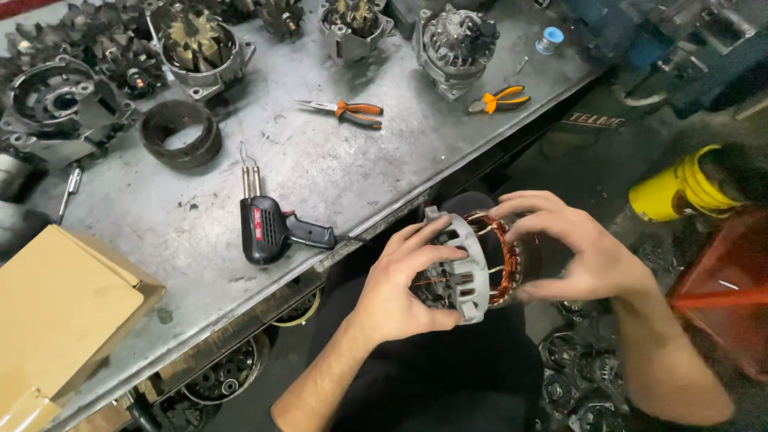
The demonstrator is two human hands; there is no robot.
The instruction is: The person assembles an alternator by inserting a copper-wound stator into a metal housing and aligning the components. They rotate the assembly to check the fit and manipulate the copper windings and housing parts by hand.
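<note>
Tan cardboard box [64, 312] on bench [352, 168] left edge.

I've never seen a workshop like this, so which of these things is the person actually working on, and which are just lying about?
In hand:
left hand and right hand gripping the grey metal housing with its copper winding ring.

Lying about on the bench:
soldering gun, orange-handled pliers, yellow-handled cutters, black ring, cardboard box, other motor parts.

Both hands [480, 268] and forearms are bare, with no gloves, rings or watch; dark clothing covers the lap.
</note>
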